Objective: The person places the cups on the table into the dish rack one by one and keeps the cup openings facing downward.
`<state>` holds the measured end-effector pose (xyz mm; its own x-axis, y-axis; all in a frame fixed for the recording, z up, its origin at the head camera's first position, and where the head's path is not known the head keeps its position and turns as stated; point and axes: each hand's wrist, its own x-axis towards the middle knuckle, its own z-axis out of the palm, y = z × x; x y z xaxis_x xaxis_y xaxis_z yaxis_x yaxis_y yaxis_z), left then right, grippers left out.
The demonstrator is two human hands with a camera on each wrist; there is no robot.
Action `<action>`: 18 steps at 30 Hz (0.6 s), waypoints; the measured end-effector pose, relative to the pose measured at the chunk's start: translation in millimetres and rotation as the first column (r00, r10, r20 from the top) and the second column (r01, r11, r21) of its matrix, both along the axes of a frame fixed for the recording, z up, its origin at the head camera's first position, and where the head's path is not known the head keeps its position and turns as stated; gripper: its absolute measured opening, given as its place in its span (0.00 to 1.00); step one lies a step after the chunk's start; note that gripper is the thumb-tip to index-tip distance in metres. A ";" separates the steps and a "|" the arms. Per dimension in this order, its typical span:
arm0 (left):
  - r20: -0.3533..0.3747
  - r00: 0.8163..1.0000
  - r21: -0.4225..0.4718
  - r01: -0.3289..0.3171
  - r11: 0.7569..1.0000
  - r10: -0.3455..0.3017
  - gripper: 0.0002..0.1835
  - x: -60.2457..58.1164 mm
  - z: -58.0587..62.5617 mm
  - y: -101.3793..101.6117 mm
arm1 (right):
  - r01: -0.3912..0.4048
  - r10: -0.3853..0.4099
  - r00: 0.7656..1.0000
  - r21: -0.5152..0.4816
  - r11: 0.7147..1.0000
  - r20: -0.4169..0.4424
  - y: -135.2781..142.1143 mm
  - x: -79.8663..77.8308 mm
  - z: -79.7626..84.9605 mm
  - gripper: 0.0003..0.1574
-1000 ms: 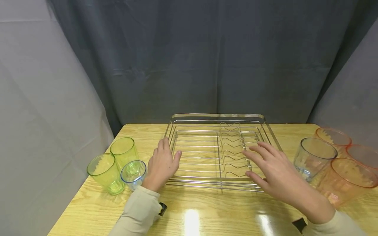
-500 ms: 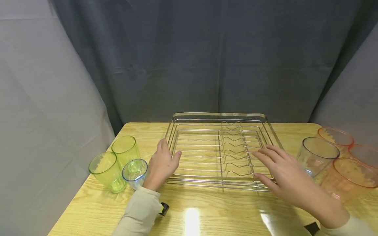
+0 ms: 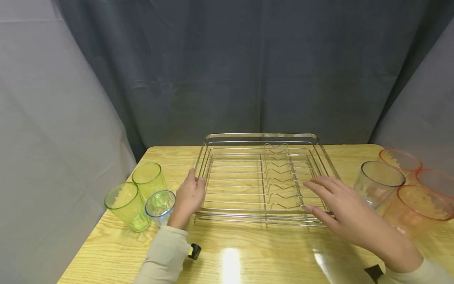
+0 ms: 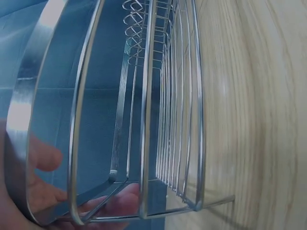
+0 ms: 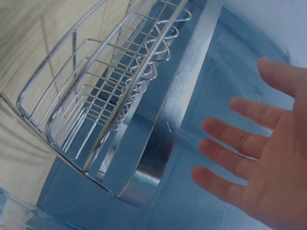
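A silver wire dish rack [image 3: 261, 135] lies in the middle of the wooden table. My left hand [image 3: 187, 199] grips its left side. The left wrist view shows the thumb [image 4: 47, 155] by the flat metal rim [image 4: 23, 100] and fingertips [image 4: 125, 201] beyond the side wires. My right hand [image 3: 349, 211] hovers over the rack's right front side, fingers apart and holding nothing. The right wrist view has that hand's fingers [image 5: 225, 184] apart from the rack's flat end band [image 5: 168, 115].
Two green tumblers [image 3: 124, 207] and a small blue tumbler [image 3: 159, 207] stand left of the left hand. Right of the rack are a clear tumbler with a dark blue rim [image 3: 377, 187] and several orange-red ones [image 3: 413, 215]. A dark curtain [image 3: 260, 71] hangs behind the table [image 3: 276, 252].
My left thumb has drawn in from over the rack to its left side, and that hand has shifted slightly left. My right hand has moved right, then stayed nearly still.
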<state>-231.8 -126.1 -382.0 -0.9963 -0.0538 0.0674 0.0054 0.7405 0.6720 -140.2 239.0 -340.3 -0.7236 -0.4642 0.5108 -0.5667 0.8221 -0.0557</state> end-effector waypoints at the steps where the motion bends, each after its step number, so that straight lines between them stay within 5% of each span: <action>1: 0.003 1.000 0.026 -0.006 1.000 0.006 0.34 -0.1 -0.2 -0.7 | -0.001 0.001 1.000 -0.008 1.000 0.004 0.3 0.1 0.5 0.36; 5: 0.062 0.998 0.172 -0.024 0.985 0.013 0.30 0.4 -2.5 -2.8 | 0.000 0.000 1.000 -0.018 1.000 0.020 2.8 0.5 0.7 0.35; 11: 0.120 0.993 0.373 -0.061 0.926 0.017 0.28 -0.7 -4.9 -4.5 | 0.009 -0.008 0.999 -0.031 0.999 0.044 13.6 -0.3 -1.9 0.36; 18: 0.113 0.993 0.334 -0.071 0.940 0.035 0.27 -0.2 -4.9 -5.6 | 0.064 -0.063 0.998 -0.046 0.997 0.020 35.1 1.8 -2.1 0.35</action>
